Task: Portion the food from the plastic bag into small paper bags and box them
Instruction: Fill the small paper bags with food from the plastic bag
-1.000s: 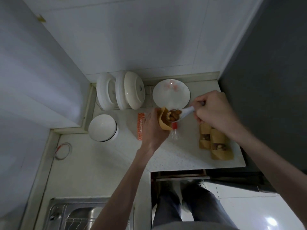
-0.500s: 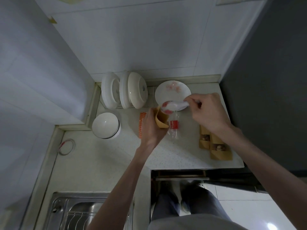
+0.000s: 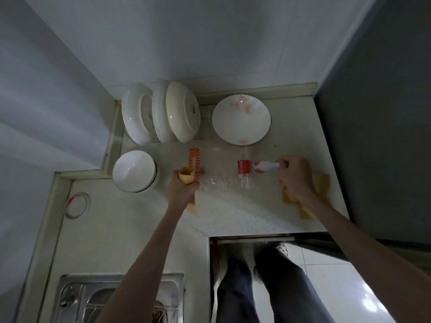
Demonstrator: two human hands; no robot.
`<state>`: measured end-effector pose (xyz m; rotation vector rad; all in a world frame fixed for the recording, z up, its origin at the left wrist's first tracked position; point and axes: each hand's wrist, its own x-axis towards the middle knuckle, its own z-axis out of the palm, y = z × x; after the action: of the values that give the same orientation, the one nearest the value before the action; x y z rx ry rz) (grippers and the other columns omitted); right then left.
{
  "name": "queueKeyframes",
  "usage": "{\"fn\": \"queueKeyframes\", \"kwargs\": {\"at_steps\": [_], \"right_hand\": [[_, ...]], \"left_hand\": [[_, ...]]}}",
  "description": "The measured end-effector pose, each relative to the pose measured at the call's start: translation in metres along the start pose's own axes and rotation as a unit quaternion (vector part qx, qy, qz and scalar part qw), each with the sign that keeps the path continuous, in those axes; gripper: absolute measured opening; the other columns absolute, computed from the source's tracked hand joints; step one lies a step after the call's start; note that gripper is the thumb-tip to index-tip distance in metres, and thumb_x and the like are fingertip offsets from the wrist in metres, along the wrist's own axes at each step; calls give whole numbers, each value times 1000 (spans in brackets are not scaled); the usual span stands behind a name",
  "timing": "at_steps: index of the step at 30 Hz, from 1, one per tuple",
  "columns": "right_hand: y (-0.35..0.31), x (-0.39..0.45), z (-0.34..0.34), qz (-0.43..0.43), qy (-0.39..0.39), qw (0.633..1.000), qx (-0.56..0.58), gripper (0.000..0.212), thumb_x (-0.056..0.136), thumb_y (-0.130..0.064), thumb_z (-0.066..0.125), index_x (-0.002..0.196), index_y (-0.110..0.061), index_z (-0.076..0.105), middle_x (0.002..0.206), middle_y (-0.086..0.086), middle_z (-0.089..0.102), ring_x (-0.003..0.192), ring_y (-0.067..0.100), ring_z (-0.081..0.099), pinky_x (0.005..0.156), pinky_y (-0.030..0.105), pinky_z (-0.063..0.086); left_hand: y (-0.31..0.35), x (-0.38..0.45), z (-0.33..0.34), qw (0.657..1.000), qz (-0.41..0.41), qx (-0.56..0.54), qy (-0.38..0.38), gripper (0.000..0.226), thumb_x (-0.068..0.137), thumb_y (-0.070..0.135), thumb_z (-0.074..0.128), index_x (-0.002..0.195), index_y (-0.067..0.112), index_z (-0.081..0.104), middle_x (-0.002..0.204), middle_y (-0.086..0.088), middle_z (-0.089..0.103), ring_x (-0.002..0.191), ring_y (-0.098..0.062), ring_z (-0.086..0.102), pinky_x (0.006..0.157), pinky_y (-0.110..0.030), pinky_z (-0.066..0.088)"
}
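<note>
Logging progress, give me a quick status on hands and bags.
Left hand grips paper bag, upright. Right hand holds spoon over plastic bag. More paper bags under right hand. Nothing blocking.

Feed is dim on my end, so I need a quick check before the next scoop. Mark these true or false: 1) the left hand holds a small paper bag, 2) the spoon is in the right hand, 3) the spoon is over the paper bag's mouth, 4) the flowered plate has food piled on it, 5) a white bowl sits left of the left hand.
1) True: the left hand grips a small paper bag.
2) True: the right hand holds the spoon.
3) False: the spoon is well apart from the bag, by the red label of the plastic bag.
4) False: the flowered plate looks bare.
5) True: the white bowl sits there.
</note>
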<state>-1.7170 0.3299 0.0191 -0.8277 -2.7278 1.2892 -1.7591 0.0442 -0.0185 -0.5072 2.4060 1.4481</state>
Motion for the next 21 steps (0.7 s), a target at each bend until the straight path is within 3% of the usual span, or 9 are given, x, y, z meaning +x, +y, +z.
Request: {"fn": "queueKeyframes", "kwargs": {"at_steps": [3,6,8,11,14,16,19,21], "right_hand": [[6,6,17,-16,-8,999,-34,24,88,-2,48,73,-12,63,58,-2,52,54,13,50,45,20,33],[11,11,30,-32,-22,998,-42,19,81,6,48,75,2,65,65,21,59,60,18,49,53,26,29],[11,11,36,-58,-12,997,-47,19,82,6,48,76,3,65,69,25,62,58,23,50,53,27,28],[11,11,35,-94,32,993,-58,19,87,2,49,82,0,67,72,20,65,63,29,58,53,31,39],[11,14,29,-88,61,990,-91,20,92,-3,47,89,3,66,77,19,66,66,29,59,58,44,51],[13,13,29,-88,40,990,-104,21,93,-2,46,89,4,65,76,17,65,65,26,57,55,36,48],[14,6,36,-107,-15,990,-92,20,90,2,48,84,4,66,68,17,63,55,18,49,47,24,32],[12,3,44,-101,-53,992,-45,19,91,-1,50,84,4,67,68,15,65,52,20,53,47,26,39]], "left_hand": [[-7,17,1,999,-12,-28,-20,50,71,15,82,116,11,61,105,-3,71,95,-16,68,67,-23,53],[-6,28,3,999,-13,-17,-33,58,68,34,83,117,11,62,104,-2,72,93,-17,69,74,-31,55],[-6,34,5,999,-20,-18,-45,64,66,38,81,119,9,60,105,-5,71,93,-20,69,79,-37,56],[-8,38,5,998,-22,-22,-50,56,72,31,81,119,8,60,106,-7,71,92,-21,70,78,-36,57],[-10,39,4,999,-19,-17,-48,57,68,35,81,116,9,62,103,-5,72,90,-19,70,75,-33,56],[-11,39,4,998,-25,-23,-62,57,72,31,81,119,9,60,107,-7,71,93,-20,69,78,-35,57],[-15,41,5,997,-32,-22,-64,50,75,21,76,120,8,58,108,-10,69,96,-26,69,83,-44,58],[-16,40,7,997,-38,-21,-61,49,73,17,70,120,10,57,106,-10,69,95,-26,68,82,-45,58]]}}
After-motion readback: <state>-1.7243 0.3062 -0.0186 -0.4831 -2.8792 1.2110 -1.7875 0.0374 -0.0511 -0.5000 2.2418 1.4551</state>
